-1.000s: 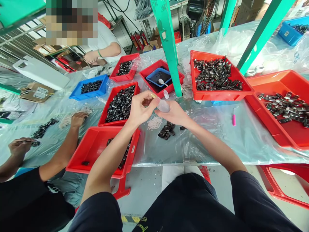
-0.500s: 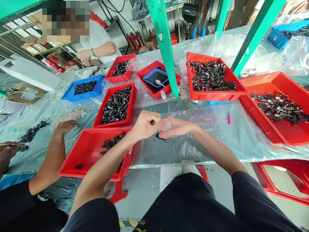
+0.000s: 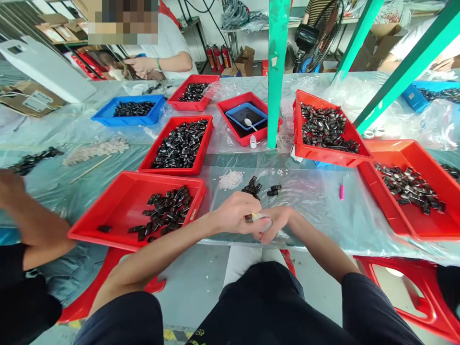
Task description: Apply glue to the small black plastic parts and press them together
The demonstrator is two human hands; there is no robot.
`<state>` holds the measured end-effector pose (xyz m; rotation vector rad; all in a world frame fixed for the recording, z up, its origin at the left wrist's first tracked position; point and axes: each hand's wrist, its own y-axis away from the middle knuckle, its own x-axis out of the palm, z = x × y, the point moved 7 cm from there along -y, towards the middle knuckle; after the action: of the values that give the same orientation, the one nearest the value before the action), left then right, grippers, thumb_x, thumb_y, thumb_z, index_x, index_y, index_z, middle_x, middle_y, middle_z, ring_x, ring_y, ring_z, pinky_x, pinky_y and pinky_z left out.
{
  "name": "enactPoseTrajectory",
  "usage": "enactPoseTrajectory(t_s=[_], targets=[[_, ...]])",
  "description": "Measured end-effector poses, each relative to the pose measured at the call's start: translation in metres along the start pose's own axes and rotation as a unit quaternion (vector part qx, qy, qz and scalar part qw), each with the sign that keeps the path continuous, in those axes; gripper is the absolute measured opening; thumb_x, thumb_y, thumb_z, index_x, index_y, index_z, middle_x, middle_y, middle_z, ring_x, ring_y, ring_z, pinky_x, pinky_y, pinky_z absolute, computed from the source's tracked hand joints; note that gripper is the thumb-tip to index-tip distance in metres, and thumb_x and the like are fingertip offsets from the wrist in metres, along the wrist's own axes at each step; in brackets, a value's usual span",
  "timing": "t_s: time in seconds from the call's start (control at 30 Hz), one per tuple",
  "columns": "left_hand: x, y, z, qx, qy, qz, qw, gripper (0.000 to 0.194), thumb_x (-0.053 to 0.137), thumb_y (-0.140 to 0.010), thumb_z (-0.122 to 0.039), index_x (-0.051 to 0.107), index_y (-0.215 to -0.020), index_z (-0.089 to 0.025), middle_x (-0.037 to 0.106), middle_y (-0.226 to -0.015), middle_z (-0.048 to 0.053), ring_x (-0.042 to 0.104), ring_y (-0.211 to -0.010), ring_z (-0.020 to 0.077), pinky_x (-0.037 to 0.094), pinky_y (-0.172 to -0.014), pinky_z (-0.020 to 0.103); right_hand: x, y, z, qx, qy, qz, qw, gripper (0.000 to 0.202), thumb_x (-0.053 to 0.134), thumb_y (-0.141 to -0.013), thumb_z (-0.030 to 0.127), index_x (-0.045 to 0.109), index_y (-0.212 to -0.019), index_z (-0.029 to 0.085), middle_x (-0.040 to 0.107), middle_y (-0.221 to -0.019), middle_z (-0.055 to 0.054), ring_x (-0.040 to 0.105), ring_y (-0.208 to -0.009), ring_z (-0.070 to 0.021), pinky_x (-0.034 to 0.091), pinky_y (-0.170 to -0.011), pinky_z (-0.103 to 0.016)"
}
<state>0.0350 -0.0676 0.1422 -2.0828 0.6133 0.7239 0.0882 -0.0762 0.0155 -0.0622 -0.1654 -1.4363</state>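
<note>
While a pale rounded object (image 3: 265,222) with a yellow tip is held between both hands, close to the front edge of the plastic-covered table (image 3: 318,206), it is grasped by the curled left hand (image 3: 236,213) and cupped by the right hand (image 3: 277,220). Handling is judged to be under way. Beyond the hands, a small cluster of dark pieces (image 3: 252,188) is left loose near a white heap (image 3: 230,179). More pieces (image 3: 168,208) are gathered in the near red tray (image 3: 111,201); whether these are finished or waiting cannot be told.
</note>
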Motion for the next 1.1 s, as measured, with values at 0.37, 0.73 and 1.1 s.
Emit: enactPoseTrajectory(t_s=[0.37, 0.73, 1.1], targets=[[-0.016, 0.054, 0.005, -0.105, 0.025, -0.150, 0.983, 0.018, 0.073, -0.091, -0.027, 0.061, -0.082, -0.017, 0.061, -0.072, -0.001, 0.050, -0.058, 0.0080, 0.041, -0.053, 0.020, 0.005, 0.020, 0.018, 0.033, 0.090, -0.216, 0.972, 0.044, 0.077, -0.084, 0.053, 0.056, -0.069, 0.017, 0.051, -0.059, 0.005, 0.044, -0.056, -0.0080, 0.037, -0.053, -0.023], [-0.027, 0.091, -0.001, -0.194, 0.142, -0.211, 0.947, 0.021, 0.075, -0.091, -0.030, 0.074, -0.078, -0.014, 0.069, -0.069, 0.004, 0.056, -0.056, 0.0083, 0.040, -0.049, 0.019, 0.013, -0.008, 0.004, 0.058, 0.042, -0.171, 0.983, 0.044, 0.082, -0.082, 0.049, 0.052, -0.070, 0.019, 0.046, -0.057, 0.008, 0.040, -0.051, -0.0069, 0.032, -0.048, -0.022], [-0.023, 0.075, -0.015, -0.185, 0.265, -0.141, 0.936, 0.018, 0.078, -0.086, -0.028, 0.073, -0.076, -0.014, 0.069, -0.073, 0.005, 0.056, -0.061, 0.0086, 0.043, -0.055, 0.022, 0.058, -0.026, -0.005, -0.031, -0.256, 0.184, 0.948, 0.034, 0.088, -0.073, 0.030, 0.057, -0.069, 0.018, 0.052, -0.051, 0.006, 0.044, -0.042, -0.0058, 0.033, -0.039, -0.018]])
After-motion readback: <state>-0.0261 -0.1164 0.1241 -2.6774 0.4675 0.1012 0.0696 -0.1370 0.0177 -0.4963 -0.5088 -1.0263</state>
